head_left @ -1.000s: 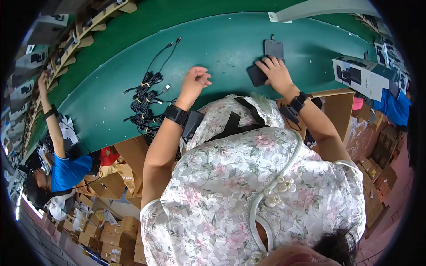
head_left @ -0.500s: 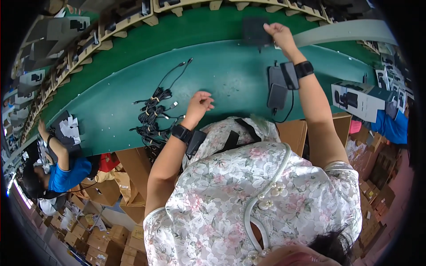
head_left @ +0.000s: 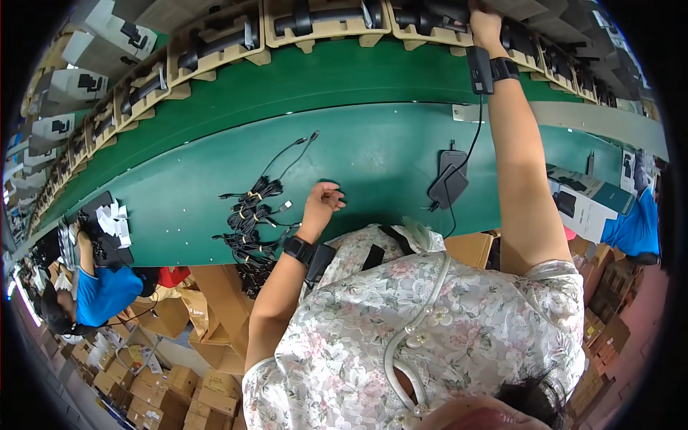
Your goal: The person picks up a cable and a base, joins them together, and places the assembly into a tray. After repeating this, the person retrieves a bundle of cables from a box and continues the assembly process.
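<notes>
My right hand (head_left: 486, 27) reaches to the row of trays at the far side; its fingertips are at the upper edge of the view, beside a dark item in a tray, and whether they grip it is unclear. My left hand (head_left: 322, 206) rests over the near part of the green table, fingers loosely bent and apart, with nothing in it. Just left of it are bundles of black cables (head_left: 247, 215), tied with pale bands. Flat black rectangular devices (head_left: 449, 180) lie on the table below my right forearm. Each wrist wears a black strapped unit; a cable hangs from the right one.
Beige trays (head_left: 322, 32) with black parts line the green belt (head_left: 322, 75) beyond the table (head_left: 387, 143). A grey metal bar (head_left: 559, 115) passes by my right forearm. A printed box (head_left: 584, 208) stands at right. People in blue sleeves sit at left and right.
My right hand has moved farther away, from above the belt to the trays; the dark square item it held no longer shows clearly. The left hand keeps its place by the cables.
</notes>
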A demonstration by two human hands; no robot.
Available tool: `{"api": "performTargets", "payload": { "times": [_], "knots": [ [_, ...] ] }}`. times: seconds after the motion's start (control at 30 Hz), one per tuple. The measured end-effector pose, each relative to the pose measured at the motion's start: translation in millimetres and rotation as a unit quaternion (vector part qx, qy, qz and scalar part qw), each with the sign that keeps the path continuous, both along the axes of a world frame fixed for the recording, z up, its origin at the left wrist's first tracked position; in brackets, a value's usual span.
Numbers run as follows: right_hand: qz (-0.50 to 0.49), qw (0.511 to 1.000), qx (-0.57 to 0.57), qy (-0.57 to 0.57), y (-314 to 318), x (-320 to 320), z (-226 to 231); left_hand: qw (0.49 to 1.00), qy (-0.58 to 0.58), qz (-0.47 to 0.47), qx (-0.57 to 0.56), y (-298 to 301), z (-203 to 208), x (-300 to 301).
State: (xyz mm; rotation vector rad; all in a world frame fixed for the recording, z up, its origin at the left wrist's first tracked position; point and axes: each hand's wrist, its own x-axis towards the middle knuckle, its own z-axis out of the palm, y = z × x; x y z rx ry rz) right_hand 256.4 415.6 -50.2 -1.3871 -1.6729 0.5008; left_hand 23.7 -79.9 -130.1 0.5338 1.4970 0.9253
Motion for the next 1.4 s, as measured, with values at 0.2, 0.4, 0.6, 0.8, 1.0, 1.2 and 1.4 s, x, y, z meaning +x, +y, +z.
{"api": "performTargets", "payload": {
  "times": [0.2,0.4,0.6,0.8,1.0,1.2,1.4],
  "knots": [
    [0.007,0.984,0.009,0.179,-1.7,-11.6,14.3,1.0,0.005,0.009,-0.002,-3.6,4.2,-3.2],
    [-0.023,0.998,0.054,0.014,56.2,-6.6,31.9,1.0,0.004,-0.006,-0.005,1.9,10.8,-4.5],
    [-0.069,0.972,0.224,-0.035,2.0,-20.9,41.8,1.0,-0.015,0.016,-0.002,-2.5,13.9,-8.0],
    [-0.075,0.974,0.144,0.156,-48.7,7.6,-15.1,1.0,-0.015,0.015,0.005,-0.4,10.5,-11.2],
    [-0.122,0.987,0.042,0.093,-50.5,18.6,2.0,1.0,-0.011,0.01,0.005,-1.4,9.6,-15.6],
    [-0.186,0.981,-0.041,-0.033,-65.3,2.1,39.6,0.999,-0.023,0.027,0.007,0.2,9.2,-19.4],
    [-0.093,0.978,-0.062,-0.178,-19.6,16.5,-17.2,0.999,-0.03,0.018,-0.001,-4.0,14.2,-24.8]
  ]
}}
